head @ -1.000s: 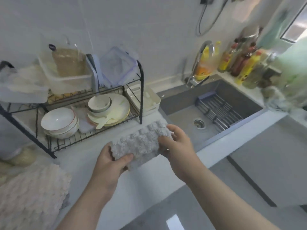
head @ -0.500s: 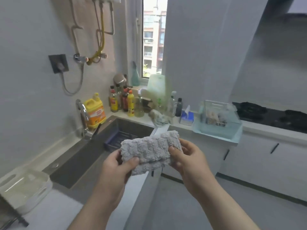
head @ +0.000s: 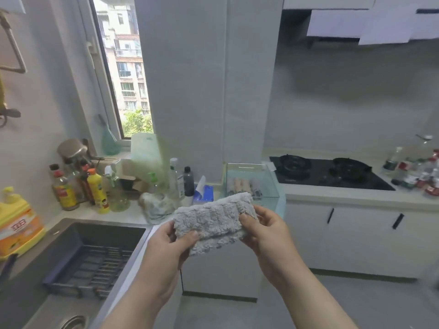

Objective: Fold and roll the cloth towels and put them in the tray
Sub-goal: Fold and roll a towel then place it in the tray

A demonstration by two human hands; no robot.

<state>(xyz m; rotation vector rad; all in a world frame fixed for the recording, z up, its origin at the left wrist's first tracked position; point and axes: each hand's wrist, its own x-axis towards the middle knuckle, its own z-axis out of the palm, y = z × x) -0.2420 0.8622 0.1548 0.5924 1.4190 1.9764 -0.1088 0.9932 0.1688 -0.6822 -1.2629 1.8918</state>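
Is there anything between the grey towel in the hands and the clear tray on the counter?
Nothing visible. The left hand and right hand hold the grey towel in the air before the clear tray, whose top is open. The blue tissue box stands beside it, not in the path.

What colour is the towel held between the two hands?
The towel is light grey, with fluffy ribbed rows; the head view, the only one, shows it.
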